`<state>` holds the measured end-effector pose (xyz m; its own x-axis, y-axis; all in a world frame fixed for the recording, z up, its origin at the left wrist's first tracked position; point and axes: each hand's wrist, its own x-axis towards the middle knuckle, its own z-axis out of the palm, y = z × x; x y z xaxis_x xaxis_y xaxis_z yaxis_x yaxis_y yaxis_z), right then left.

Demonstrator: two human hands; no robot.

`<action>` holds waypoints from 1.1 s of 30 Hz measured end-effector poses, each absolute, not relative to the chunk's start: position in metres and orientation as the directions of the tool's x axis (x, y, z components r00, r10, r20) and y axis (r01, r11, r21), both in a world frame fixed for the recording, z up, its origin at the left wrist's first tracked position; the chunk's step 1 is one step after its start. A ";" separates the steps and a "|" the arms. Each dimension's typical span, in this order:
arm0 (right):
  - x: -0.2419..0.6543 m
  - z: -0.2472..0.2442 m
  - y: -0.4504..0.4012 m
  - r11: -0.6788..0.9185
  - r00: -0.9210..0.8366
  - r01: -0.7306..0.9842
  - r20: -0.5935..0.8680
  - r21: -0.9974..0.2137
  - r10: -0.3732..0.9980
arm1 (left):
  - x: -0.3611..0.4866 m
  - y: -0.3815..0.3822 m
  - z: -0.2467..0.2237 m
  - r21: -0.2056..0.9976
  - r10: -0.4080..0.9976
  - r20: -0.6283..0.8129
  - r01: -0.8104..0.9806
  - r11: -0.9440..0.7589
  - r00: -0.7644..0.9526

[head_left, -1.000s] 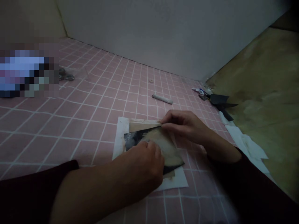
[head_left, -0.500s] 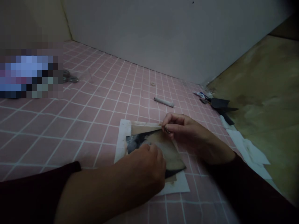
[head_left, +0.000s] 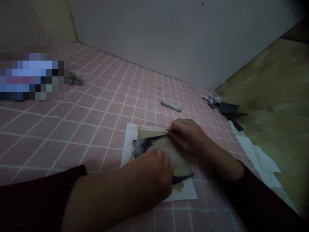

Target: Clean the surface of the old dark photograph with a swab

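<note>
A dark-edged sheet [head_left: 182, 159] with a pale, greyish middle lies on a brown piece [head_left: 146, 133] and a white sheet [head_left: 125, 146], all at a slight angle on the cloth. My left hand [head_left: 154, 174] rests over the sheet's left and lower part, its fingers curled and closed; what they hold, if anything, is hidden. At the sheet's top edge, the fingers of my right hand [head_left: 187, 133] are pressed together and pointed down. Whatever is between them cannot be made out. Something grey-green [head_left: 190, 120] shows just behind that hand.
Beyond the hands, a grey tube-like stick [head_left: 171, 106] and a small pale ring [head_left: 159, 87] lie on the pink checked cloth [head_left: 101, 106]. Dark scraps [head_left: 229, 109] and white paper [head_left: 262, 158] lie along the right edge. Small round items [head_left: 76, 80] sit at far left, beside a blurred-out patch.
My right hand has turned its fingers down onto the sheet's top edge; a small ring-like bit seen at its fingertips is now hidden. The left hand stays in place. The view has shifted slightly.
</note>
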<state>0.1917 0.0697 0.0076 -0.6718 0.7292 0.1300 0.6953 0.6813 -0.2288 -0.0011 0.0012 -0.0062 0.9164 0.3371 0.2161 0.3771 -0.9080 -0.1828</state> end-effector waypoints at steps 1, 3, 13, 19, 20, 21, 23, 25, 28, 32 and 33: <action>0.190 0.007 0.069 0.675 -0.663 0.703 0.138 -0.223 0.736 | -0.001 0.001 -0.006 -0.186 0.337 0.219 0.378 -0.907 0.916; 0.184 0.006 0.066 0.682 -0.668 0.695 0.149 -0.228 0.730 | -0.001 0.001 -0.006 -0.201 0.345 0.223 0.389 -0.899 0.912; 0.188 0.012 0.065 0.690 -0.688 0.684 0.107 -0.236 0.718 | 0.000 0.001 -0.004 -0.211 0.342 0.221 0.387 -0.898 0.913; 0.191 0.013 0.068 0.687 -0.693 0.682 0.078 -0.249 0.717 | 0.000 0.003 -0.003 -0.193 0.347 0.207 0.386 -0.902 0.915; 0.193 0.013 0.069 0.679 -0.680 0.697 0.085 -0.231 0.728 | 0.000 0.003 -0.003 -0.189 0.342 0.205 0.380 -0.905 0.917; 0.194 0.013 0.070 0.673 -0.671 0.706 0.092 -0.221 0.735 | 0.001 0.003 -0.003 -0.190 0.340 0.202 0.377 -0.907 0.919; 0.191 0.011 0.070 0.672 -0.668 0.701 0.112 -0.238 0.736 | 0.001 0.002 -0.004 -0.197 0.342 0.200 0.380 -0.904 0.918; 0.185 0.010 0.068 0.688 -0.685 0.668 0.127 -0.284 0.718 | 0.000 0.002 -0.004 -0.207 0.350 0.213 0.392 -0.896 0.912; 0.185 0.011 0.068 0.697 -0.704 0.643 0.112 -0.316 0.701 | 0.000 0.002 -0.004 -0.205 0.351 0.216 0.393 -0.896 0.911; 0.194 0.013 0.071 0.668 -0.670 0.696 0.095 -0.264 0.736 | 0.000 0.002 -0.004 -0.176 0.344 0.176 0.373 -0.911 0.922; 0.194 0.012 0.071 0.663 -0.663 0.701 0.104 -0.262 0.741 | 0.000 0.002 -0.004 -0.178 0.345 0.180 0.375 -0.910 0.921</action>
<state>0.1936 0.0709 0.0125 -0.6629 0.7414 0.1041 0.7010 0.6634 -0.2617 -0.0004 0.0024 -0.0036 0.9212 0.3448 0.1803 0.3753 -0.9097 -0.1777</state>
